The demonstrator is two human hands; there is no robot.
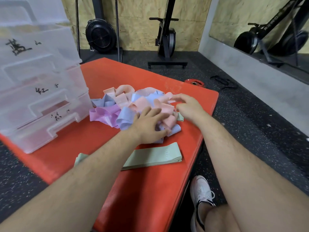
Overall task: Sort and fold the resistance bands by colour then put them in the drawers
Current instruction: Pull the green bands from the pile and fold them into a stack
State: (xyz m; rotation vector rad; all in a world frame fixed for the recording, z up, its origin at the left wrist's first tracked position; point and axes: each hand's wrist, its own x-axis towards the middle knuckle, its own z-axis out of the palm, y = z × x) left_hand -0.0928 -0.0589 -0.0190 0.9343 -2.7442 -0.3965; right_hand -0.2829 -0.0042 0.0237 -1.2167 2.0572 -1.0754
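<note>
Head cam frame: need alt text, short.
Both bare hands, left hand and right hand, reach into a tangled pile of pink, blue and purple resistance bands on a red mat. Flat green bands lie nearer the person; a clear plastic drawer unit stands at left.

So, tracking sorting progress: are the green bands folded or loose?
Folded: the green bands lie flat in a neat stack on the mat, apart from the pile.

Drawers point(41, 97) left; mat point(150, 190) foreground bare.
</note>
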